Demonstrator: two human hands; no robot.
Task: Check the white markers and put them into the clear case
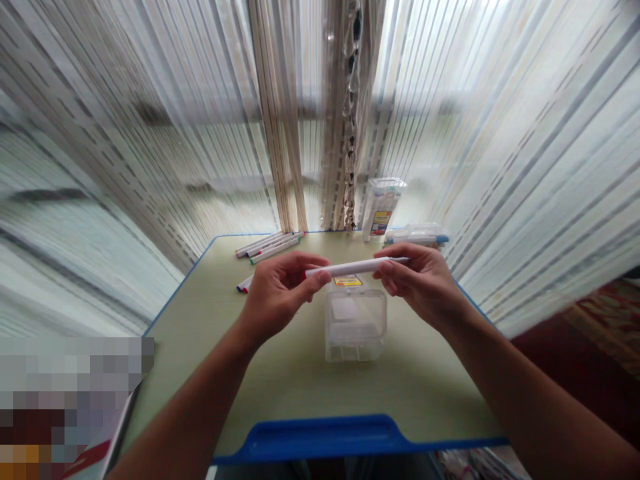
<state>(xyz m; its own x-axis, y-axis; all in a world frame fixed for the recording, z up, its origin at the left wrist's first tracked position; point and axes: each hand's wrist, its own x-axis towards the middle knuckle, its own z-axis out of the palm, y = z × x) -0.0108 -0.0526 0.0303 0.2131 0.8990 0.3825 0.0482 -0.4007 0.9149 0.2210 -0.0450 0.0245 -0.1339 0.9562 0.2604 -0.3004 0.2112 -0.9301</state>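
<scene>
A white marker (350,268) is stretched level between my two hands above the table. My left hand (281,288) pinches its left end, where a bit of red shows. Its right end is held in the fingers of my right hand (417,277), with a thin grey tip sticking out past the thumb. Below the marker lies a clear plastic box (356,327) with a yellow label, partly hidden by the marker. Several white markers with coloured ends (273,247) lie at the far left, and a few more ends (243,287) peek out beside my left hand.
A tall clear container (384,210) with a yellow label stands at the back right. Next to it lies a clear case (417,235) with something blue. The table (190,373) has a blue rim and a blue front ledge (325,437). String curtains (210,100) hang behind it.
</scene>
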